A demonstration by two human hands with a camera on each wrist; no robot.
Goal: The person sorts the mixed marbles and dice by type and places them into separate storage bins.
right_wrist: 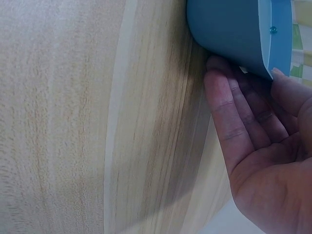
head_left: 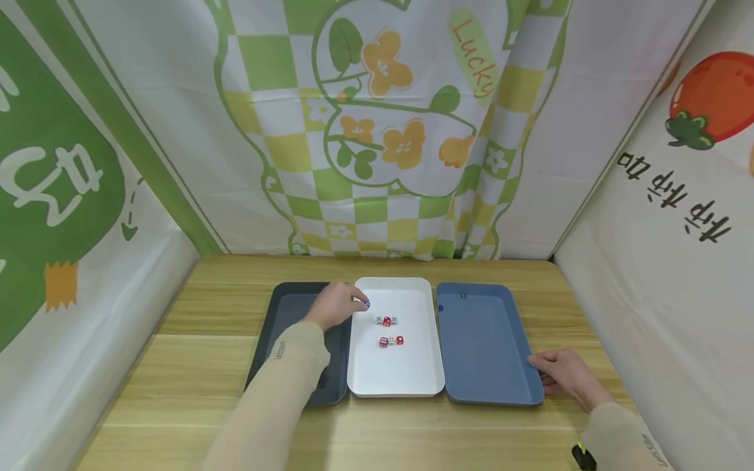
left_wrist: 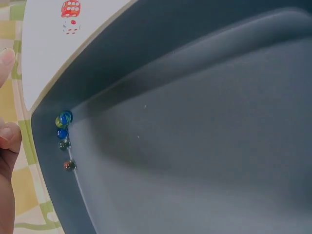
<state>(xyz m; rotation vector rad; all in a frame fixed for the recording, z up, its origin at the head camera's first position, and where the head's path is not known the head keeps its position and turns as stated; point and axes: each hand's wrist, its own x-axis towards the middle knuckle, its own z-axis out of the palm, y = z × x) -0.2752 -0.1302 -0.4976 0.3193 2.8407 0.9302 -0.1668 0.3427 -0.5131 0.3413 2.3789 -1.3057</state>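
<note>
My left hand (head_left: 336,304) reaches over the black tray (head_left: 275,314) to the white tray's left edge. Between thumb and fingertips it pinches a small blue die with white dots (head_left: 366,303). Inside the white tray (head_left: 406,376), red dice (head_left: 387,321) and white dice (head_left: 391,341) lie in two short rows. On the right, my right hand (head_left: 562,371) grips the blue tray (head_left: 489,353) by its right side near the front corner. The right wrist view shows the thumb at the rim and the fingers against the outer wall, low by the table.
Several glass marbles (left_wrist: 62,132) lie along one end of the black tray. A blue marble (head_left: 440,308) and a green marble (head_left: 463,296) sit toward the back of the blue tray. The three trays stand side by side on a wooden table (head_left: 200,366), with a patterned curtain (head_left: 383,216) behind.
</note>
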